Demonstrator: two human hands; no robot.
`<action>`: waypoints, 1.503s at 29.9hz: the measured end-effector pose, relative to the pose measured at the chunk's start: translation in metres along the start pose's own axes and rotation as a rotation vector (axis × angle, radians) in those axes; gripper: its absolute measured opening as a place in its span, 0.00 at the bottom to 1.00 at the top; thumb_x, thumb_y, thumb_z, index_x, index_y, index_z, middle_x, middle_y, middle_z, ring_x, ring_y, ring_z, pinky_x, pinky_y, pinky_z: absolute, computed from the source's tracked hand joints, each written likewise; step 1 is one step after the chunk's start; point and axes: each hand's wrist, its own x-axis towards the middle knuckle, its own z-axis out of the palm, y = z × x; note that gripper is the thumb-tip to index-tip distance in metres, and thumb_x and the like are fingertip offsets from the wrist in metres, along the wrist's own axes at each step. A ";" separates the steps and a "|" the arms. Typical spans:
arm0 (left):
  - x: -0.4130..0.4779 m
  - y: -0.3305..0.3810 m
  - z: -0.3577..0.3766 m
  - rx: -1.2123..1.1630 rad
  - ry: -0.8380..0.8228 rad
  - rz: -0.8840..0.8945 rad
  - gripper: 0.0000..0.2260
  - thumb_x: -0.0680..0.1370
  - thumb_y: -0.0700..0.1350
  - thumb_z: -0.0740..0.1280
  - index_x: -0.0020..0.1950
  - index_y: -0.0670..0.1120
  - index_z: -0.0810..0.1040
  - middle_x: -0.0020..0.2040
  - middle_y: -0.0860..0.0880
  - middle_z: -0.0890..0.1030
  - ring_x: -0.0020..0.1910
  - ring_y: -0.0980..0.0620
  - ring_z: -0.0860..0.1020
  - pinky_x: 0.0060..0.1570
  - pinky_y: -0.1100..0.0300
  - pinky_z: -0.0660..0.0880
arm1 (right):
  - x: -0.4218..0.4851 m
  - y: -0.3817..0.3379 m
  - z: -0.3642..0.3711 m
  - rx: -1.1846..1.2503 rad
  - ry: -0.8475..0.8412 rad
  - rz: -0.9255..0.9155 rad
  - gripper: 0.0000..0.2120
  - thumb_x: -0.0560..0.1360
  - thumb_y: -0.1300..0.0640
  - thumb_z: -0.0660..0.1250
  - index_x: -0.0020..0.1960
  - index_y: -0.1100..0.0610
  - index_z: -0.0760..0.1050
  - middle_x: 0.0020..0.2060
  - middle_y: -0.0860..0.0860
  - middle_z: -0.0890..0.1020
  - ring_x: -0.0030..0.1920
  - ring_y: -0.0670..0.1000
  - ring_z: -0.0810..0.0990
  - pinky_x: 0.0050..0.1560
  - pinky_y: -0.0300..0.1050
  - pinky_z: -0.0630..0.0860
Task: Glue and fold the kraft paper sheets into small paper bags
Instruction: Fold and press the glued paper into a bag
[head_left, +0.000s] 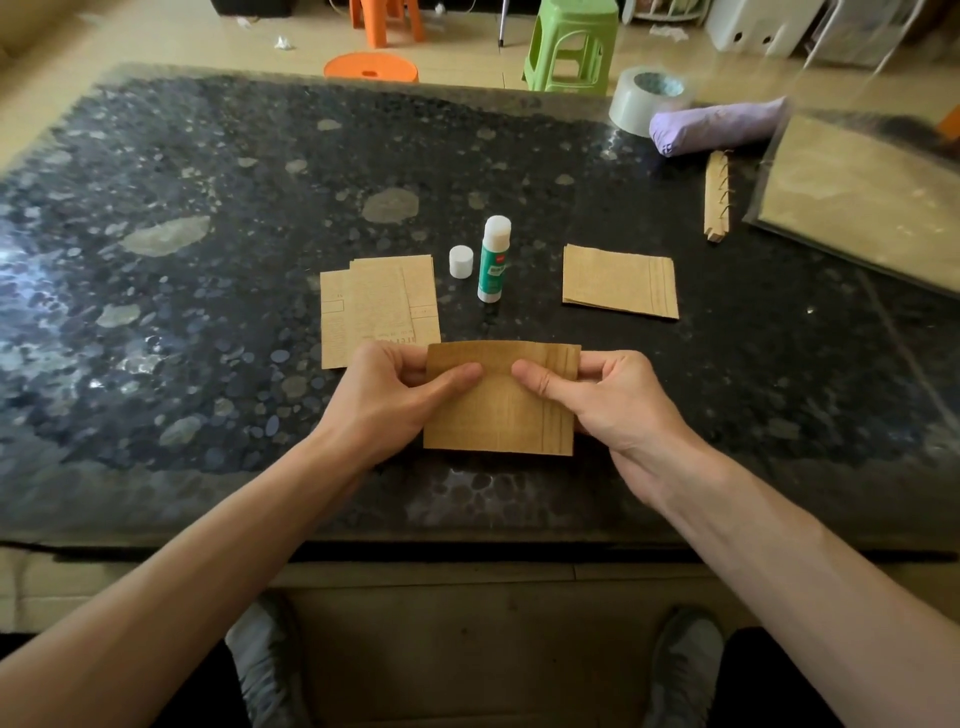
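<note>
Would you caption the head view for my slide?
Left hand and right hand pinch a kraft sheet near the glue stick.

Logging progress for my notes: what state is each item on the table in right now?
glue stick: upright, uncapped.
cap: off, standing beside the glue stick.
kraft sheet: folded, pinched by left hand and right hand.
printed sheets: flat, overlapping pile.
folded kraft pieces: stacked, lying flat.

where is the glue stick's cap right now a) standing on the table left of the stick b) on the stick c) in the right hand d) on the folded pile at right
a: the white cap stands on the table just left of the glue stick, whose glue tip is bare; the left hand and right hand both pinch the kraft sheet.
</note>
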 end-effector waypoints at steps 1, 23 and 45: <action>0.000 -0.001 0.000 0.000 0.007 -0.004 0.05 0.76 0.46 0.73 0.50 0.48 0.86 0.46 0.53 0.88 0.46 0.57 0.86 0.41 0.66 0.81 | 0.001 0.000 -0.001 0.019 -0.012 0.028 0.18 0.65 0.46 0.82 0.52 0.52 0.87 0.46 0.46 0.89 0.52 0.48 0.87 0.59 0.53 0.83; -0.003 -0.001 -0.004 -0.099 -0.022 -0.124 0.14 0.73 0.52 0.75 0.55 0.48 0.85 0.49 0.52 0.88 0.49 0.55 0.86 0.46 0.62 0.82 | 0.001 -0.006 -0.009 0.082 0.012 -0.014 0.12 0.72 0.54 0.78 0.55 0.54 0.85 0.45 0.47 0.89 0.48 0.45 0.88 0.49 0.43 0.84; -0.002 0.000 -0.001 -0.042 -0.039 -0.071 0.09 0.77 0.45 0.73 0.54 0.43 0.85 0.48 0.47 0.88 0.48 0.51 0.87 0.47 0.59 0.83 | -0.006 -0.002 0.005 0.030 -0.013 -0.016 0.17 0.67 0.47 0.81 0.52 0.52 0.85 0.45 0.46 0.89 0.48 0.45 0.88 0.52 0.44 0.83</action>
